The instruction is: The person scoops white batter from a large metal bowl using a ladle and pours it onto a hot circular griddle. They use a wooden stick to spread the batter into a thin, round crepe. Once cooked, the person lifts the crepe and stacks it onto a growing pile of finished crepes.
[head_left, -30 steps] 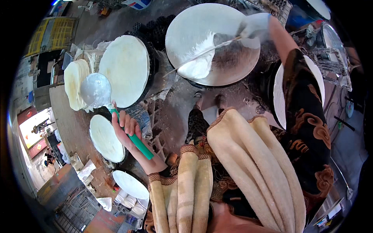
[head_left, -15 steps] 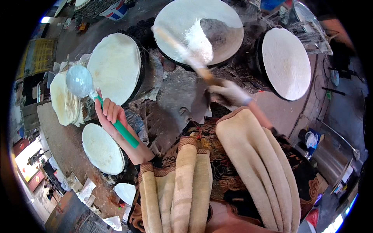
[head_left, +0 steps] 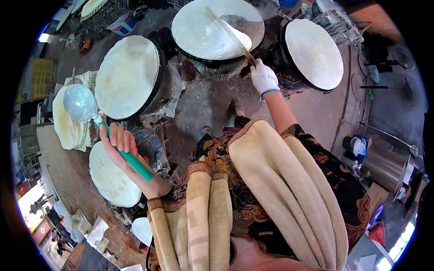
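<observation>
In the head view, the left hand [head_left: 120, 145] is bare and curled shut around the green handle [head_left: 137, 165] of a ladle, the fingers wrapped over it and its free end lying along the wrist. The ladle's round bowl [head_left: 80, 103] is wet and pale; it shows in front of a stack [head_left: 68, 126] of thin sheets, though whether it touches them I cannot tell. The right hand [head_left: 264, 77], in a white glove with a blue cuff edge, is closed on the near end of a wooden spreader [head_left: 233, 36]. The spreader reaches up and left across the round middle griddle [head_left: 253, 30], over the white batter [head_left: 194, 29], which covers most of it beside a bare, darker patch. Pale round sheets lie on the left griddle [head_left: 158, 67] and the right griddle [head_left: 285, 47]. Beyond the left griddle, a white bucket [head_left: 122, 25] carries red and blue print, too small to make out.
</observation>
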`<control>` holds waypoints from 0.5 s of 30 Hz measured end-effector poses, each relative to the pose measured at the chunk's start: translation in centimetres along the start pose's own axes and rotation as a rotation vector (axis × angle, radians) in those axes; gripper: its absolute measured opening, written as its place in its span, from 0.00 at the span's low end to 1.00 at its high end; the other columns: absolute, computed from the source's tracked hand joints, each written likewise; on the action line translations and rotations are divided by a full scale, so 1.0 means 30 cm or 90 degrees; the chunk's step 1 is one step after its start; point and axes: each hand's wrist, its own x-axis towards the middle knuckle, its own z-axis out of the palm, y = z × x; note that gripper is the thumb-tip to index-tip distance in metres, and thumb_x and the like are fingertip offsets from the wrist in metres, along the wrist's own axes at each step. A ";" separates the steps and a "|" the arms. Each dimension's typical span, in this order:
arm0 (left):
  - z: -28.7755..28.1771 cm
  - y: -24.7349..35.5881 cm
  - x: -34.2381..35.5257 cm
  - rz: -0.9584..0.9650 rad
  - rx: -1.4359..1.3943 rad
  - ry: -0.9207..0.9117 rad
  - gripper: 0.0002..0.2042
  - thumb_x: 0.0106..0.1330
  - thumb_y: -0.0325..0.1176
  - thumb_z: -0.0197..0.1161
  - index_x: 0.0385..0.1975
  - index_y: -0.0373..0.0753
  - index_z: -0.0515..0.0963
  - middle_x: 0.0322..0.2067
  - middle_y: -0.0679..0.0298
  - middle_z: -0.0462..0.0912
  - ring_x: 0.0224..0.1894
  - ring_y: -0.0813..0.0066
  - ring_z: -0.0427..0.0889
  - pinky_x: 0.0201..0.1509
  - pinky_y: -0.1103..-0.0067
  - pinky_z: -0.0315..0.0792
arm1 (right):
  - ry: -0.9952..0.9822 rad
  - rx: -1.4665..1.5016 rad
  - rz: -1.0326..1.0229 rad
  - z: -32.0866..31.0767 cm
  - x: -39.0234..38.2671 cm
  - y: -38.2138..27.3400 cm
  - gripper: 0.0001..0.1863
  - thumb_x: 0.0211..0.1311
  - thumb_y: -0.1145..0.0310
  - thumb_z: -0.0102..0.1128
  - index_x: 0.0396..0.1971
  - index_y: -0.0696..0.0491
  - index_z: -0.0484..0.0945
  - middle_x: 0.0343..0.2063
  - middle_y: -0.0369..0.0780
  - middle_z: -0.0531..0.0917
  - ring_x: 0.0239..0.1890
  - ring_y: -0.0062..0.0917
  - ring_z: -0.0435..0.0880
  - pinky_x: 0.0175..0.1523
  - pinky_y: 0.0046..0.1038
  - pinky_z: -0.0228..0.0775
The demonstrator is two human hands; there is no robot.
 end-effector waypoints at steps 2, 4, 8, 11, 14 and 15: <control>0.004 -0.008 -0.009 0.002 0.007 0.012 0.12 0.75 0.34 0.40 0.48 0.32 0.64 0.16 0.69 0.62 0.11 0.83 0.60 0.10 0.86 0.61 | 0.053 0.177 -0.052 -0.025 0.055 -0.043 0.22 0.61 0.55 0.48 0.46 0.55 0.75 0.34 0.56 0.81 0.40 0.50 0.80 0.46 0.45 0.71; 0.024 -0.047 0.009 -0.009 0.001 0.034 0.15 0.75 0.34 0.40 0.55 0.33 0.62 0.14 0.70 0.61 0.10 0.84 0.59 0.08 0.86 0.60 | 0.035 0.180 -0.158 0.018 0.110 -0.085 0.22 0.60 0.53 0.49 0.45 0.56 0.76 0.34 0.56 0.80 0.41 0.50 0.80 0.48 0.44 0.70; 0.054 -0.082 0.020 -0.012 0.002 0.058 0.18 0.75 0.35 0.41 0.59 0.33 0.62 0.13 0.70 0.60 0.09 0.84 0.58 0.07 0.87 0.58 | -0.086 0.148 -0.169 0.108 -0.061 -0.238 0.19 0.63 0.57 0.44 0.42 0.58 0.73 0.35 0.56 0.81 0.40 0.49 0.80 0.47 0.45 0.71; 0.042 -0.088 0.056 -0.034 0.006 0.020 0.18 0.75 0.37 0.40 0.59 0.33 0.62 0.13 0.70 0.60 0.09 0.84 0.58 0.07 0.88 0.58 | -0.130 0.093 0.005 0.060 -0.093 -0.085 0.18 0.65 0.57 0.45 0.47 0.54 0.70 0.34 0.53 0.82 0.40 0.47 0.81 0.47 0.46 0.71; 0.044 -0.099 0.056 -0.017 0.016 0.022 0.18 0.76 0.39 0.40 0.59 0.34 0.63 0.13 0.70 0.60 0.09 0.84 0.58 0.06 0.88 0.58 | 0.057 -0.010 -0.051 0.003 0.000 0.114 0.16 0.65 0.57 0.46 0.42 0.53 0.72 0.26 0.50 0.82 0.31 0.46 0.82 0.38 0.46 0.73; 0.045 -0.097 0.042 -0.007 0.021 0.044 0.19 0.76 0.39 0.40 0.59 0.35 0.63 0.14 0.70 0.61 0.09 0.84 0.58 0.06 0.88 0.58 | 0.095 -0.020 -0.085 -0.009 0.049 0.124 0.15 0.65 0.56 0.46 0.39 0.53 0.73 0.25 0.50 0.82 0.31 0.46 0.82 0.37 0.47 0.73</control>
